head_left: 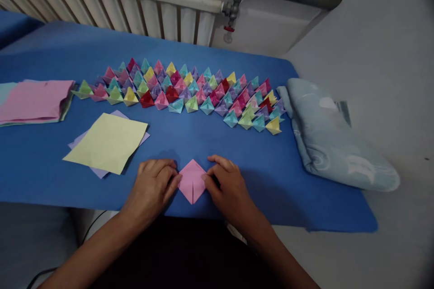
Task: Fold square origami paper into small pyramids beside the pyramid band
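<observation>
A small pink folded paper (192, 184) lies as a diamond near the front edge of the blue table, a slit running up its lower half. My left hand (154, 183) pinches its left corner between thumb and fingers. On the opposite side, my right hand (228, 185) grips the right corner, the thumb on top and the index finger stretched out above. Left of my hands, a pale yellow paper sheet (110, 142) rests askew on a purple sheet (101, 173). Beyond the hands stand several rows of folded paper boats (191, 104) in many colours.
A stack of coloured paper (35, 99), pink on top, lies at the table's left. At the right end is a folded grey-blue cloth (332, 144) against the wall. Behind the blue table (190, 140) are a white radiator (149, 13) and a pipe with a red-handled valve (229, 28).
</observation>
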Motion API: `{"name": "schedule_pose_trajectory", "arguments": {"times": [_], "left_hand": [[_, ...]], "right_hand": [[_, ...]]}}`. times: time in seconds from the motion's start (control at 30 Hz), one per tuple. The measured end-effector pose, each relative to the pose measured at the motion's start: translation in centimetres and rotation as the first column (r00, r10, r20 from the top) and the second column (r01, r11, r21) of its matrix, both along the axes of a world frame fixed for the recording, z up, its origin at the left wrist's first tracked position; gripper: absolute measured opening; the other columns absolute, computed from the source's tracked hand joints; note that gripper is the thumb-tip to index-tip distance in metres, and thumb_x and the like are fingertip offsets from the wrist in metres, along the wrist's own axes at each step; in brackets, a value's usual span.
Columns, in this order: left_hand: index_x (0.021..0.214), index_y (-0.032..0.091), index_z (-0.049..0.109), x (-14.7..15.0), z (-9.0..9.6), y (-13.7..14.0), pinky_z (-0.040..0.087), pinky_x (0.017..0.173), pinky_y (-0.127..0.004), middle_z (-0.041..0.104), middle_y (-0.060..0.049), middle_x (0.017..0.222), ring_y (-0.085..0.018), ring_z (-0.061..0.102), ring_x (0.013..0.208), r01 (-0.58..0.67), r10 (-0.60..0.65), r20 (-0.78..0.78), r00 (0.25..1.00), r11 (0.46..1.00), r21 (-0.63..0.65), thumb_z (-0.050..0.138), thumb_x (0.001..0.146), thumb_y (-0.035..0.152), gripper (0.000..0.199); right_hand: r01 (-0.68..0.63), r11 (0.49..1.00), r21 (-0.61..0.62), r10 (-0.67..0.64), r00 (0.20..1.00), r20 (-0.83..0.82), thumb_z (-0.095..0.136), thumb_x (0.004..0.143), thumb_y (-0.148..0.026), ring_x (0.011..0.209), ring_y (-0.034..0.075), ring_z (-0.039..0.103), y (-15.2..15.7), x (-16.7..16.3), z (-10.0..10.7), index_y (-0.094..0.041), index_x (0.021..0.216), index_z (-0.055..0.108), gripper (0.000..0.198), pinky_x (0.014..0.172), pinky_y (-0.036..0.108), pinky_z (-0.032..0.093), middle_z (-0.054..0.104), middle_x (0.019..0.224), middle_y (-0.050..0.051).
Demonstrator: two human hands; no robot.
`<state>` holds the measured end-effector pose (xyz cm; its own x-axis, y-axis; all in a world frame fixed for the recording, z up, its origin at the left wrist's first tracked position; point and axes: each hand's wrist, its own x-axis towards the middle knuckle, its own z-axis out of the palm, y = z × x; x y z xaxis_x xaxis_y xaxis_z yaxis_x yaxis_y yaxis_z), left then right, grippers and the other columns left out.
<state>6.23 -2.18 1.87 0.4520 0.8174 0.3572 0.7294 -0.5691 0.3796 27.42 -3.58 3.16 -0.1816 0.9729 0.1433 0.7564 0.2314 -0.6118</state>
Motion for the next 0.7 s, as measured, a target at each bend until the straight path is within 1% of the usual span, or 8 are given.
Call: {"name": "schedule_pose_trajectory", "arguments": {"times": [0.2,0.4,0.47,0.5,0.53,0.6,0.67,0.7], "left_hand": [[0.085,0.016,0.059,0.3,0.2,0.1,0.040,0.079,-0.041,0.065,-0.008,0.095,-0.024,0.058,0.090,-0.021,0.021,-0.041,0.999,1.000,0.002,0.051,0.096,0.026,0.016],[0.082,0.016,0.058,0.4,-0.1,0.0,0.040,0.076,-0.041,0.065,-0.009,0.093,-0.025,0.058,0.088,-0.049,0.050,-0.074,0.996,0.999,0.018,0.051,0.095,0.028,0.019],[0.085,0.016,0.060,0.3,-0.2,0.0,0.040,0.075,-0.041,0.065,-0.010,0.096,-0.026,0.057,0.088,-0.049,0.052,-0.083,0.995,0.998,0.041,0.052,0.095,0.029,0.018],[0.090,0.016,0.061,0.2,-0.3,0.1,0.040,0.076,-0.041,0.065,-0.011,0.100,-0.027,0.057,0.090,-0.037,0.044,-0.093,0.995,0.997,0.068,0.052,0.095,0.028,0.016],[0.097,0.016,0.063,0.1,-0.4,0.2,0.040,0.077,-0.041,0.065,-0.012,0.106,-0.027,0.056,0.094,-0.013,0.023,-0.109,0.994,0.995,0.098,0.051,0.095,0.025,0.015],[0.111,0.021,0.063,-0.1,-0.4,0.3,0.039,0.081,-0.043,0.064,-0.011,0.116,-0.029,0.054,0.101,0.090,-0.067,-0.149,0.987,0.984,0.156,0.047,0.096,0.017,0.023],[0.118,0.024,0.062,-0.4,-0.4,0.5,0.038,0.084,-0.044,0.064,-0.009,0.120,-0.028,0.052,0.105,0.205,-0.174,-0.179,0.968,0.963,0.174,0.043,0.096,0.013,0.032],[0.119,0.024,0.062,-0.6,-0.4,0.6,0.038,0.085,-0.044,0.065,-0.008,0.119,-0.028,0.052,0.105,0.243,-0.212,-0.182,0.960,0.955,0.169,0.042,0.096,0.013,0.032]], "right_hand": [[0.017,1.000,-0.011,-0.017,1.000,0.018,0.059,0.086,-0.017,0.107,0.028,0.061,0.2,-0.1,-0.1,-0.018,0.073,0.059,0.013,0.091,0.048,0.046,0.065,0.117,0.014],[0.025,0.999,0.021,-0.025,0.999,0.027,0.059,0.086,-0.016,0.106,0.028,0.060,0.4,-0.3,-0.2,-0.018,0.070,0.057,0.016,0.090,0.047,0.045,0.065,0.115,0.014],[0.028,0.999,0.016,-0.029,0.999,0.020,0.060,0.085,-0.016,0.107,0.028,0.060,0.4,-0.3,-0.2,-0.019,0.070,0.056,0.016,0.090,0.046,0.044,0.066,0.114,0.014],[0.034,0.999,0.012,-0.035,0.999,0.020,0.061,0.085,-0.016,0.107,0.028,0.059,0.4,-0.2,-0.3,-0.019,0.071,0.056,0.014,0.089,0.046,0.044,0.066,0.113,0.013],[0.044,0.999,0.014,-0.044,0.999,0.023,0.062,0.084,-0.017,0.106,0.028,0.059,0.4,-0.2,-0.3,-0.019,0.073,0.057,0.013,0.089,0.045,0.044,0.066,0.113,0.013],[0.064,0.998,0.023,-0.065,0.997,0.044,0.065,0.083,-0.020,0.106,0.028,0.058,0.3,0.1,-0.3,-0.020,0.077,0.058,0.009,0.087,0.045,0.043,0.066,0.116,0.011],[0.085,0.996,0.033,-0.087,0.993,0.074,0.067,0.082,-0.023,0.106,0.029,0.056,0.2,0.4,-0.4,-0.021,0.081,0.059,0.008,0.087,0.045,0.041,0.065,0.119,0.010],[0.092,0.995,0.033,-0.094,0.992,0.087,0.067,0.082,-0.024,0.107,0.029,0.055,0.2,0.5,-0.5,-0.021,0.082,0.060,0.008,0.087,0.045,0.041,0.065,0.121,0.009]]}}
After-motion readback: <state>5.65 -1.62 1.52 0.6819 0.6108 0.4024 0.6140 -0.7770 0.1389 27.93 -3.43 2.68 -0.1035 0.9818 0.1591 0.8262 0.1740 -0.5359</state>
